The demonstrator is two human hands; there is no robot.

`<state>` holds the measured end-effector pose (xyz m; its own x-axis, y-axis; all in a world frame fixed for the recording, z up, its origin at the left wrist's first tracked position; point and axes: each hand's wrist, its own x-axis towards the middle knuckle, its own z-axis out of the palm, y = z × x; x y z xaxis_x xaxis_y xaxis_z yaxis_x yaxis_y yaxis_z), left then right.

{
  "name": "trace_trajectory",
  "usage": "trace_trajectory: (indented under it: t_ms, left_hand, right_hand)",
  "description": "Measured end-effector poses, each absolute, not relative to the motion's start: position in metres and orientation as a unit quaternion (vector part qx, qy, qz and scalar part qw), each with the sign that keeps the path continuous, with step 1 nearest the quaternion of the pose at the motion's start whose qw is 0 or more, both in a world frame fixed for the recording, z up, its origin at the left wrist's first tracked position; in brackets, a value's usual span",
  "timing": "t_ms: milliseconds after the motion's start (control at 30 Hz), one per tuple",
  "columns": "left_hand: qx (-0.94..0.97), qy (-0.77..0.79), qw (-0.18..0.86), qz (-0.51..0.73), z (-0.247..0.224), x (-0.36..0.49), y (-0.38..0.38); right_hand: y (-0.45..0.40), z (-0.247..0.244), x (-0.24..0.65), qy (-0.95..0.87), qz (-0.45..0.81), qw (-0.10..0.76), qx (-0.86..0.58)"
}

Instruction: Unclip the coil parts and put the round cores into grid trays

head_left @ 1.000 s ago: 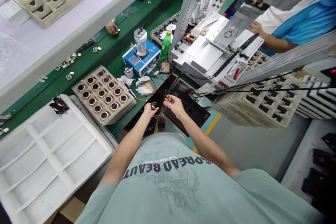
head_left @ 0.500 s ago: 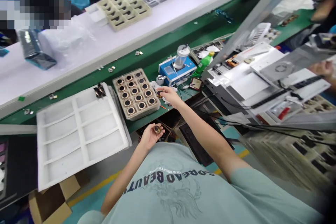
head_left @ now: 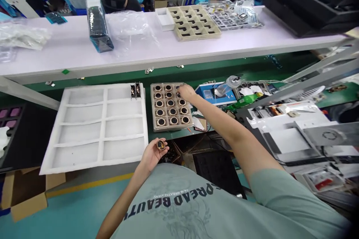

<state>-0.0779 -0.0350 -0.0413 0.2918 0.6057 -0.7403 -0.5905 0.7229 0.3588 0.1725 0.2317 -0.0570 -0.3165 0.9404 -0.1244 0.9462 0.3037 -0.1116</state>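
Observation:
My left hand [head_left: 153,153] is closed around the edge of a round watch case [head_left: 160,145], gold-rimmed with a dark inner side turned up, in front of my shirt. My right hand [head_left: 187,92] reaches to the upper right corner of a clear compartment tray [head_left: 171,128]. Its fingers are pinched on a round watch part [head_left: 177,87] at the top right cell, mostly hidden under the fingertips. In the tray's other visible cells sit several gold-ringed pieces with black round faces.
Left of the tray lies a white foam tray [head_left: 103,119] with dark parts [head_left: 135,90] in one corner compartment. A blue device [head_left: 218,95] and a green bottle [head_left: 248,101] stand to the right. A raised shelf [head_left: 140,58] crosses behind, carrying a cream tray [head_left: 196,22].
My right hand has moved with its round part from beside the tray onto the top right cell. My left hand still holds its watch case. The camera view has turned.

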Motion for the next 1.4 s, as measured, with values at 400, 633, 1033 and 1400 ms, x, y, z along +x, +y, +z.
trace_trajectory:
  t_ms: [400,633,1033,1400]
  left_hand:
    - [-0.005,0.466,0.812,0.351,-0.043,-0.091,-0.017]
    - [0.001,0.452,0.778,0.436,-0.041,-0.066,0.016]
    - [0.148,0.501,0.709,0.473,-0.037,-0.026,0.032]
    - [0.248,0.545,0.694,0.4,-0.026,-0.047,0.022]
  right_hand:
    - [0.181,-0.085,0.18,0.777,-0.112,-0.164,0.597]
    - [0.074,-0.067,0.134,0.682,-0.232,-0.367,0.589]
    - [0.026,-0.049,0.115,0.687,-0.306,-0.347,0.561]
    - [0.142,-0.053,0.164,0.744,-0.172,-0.245,0.597]
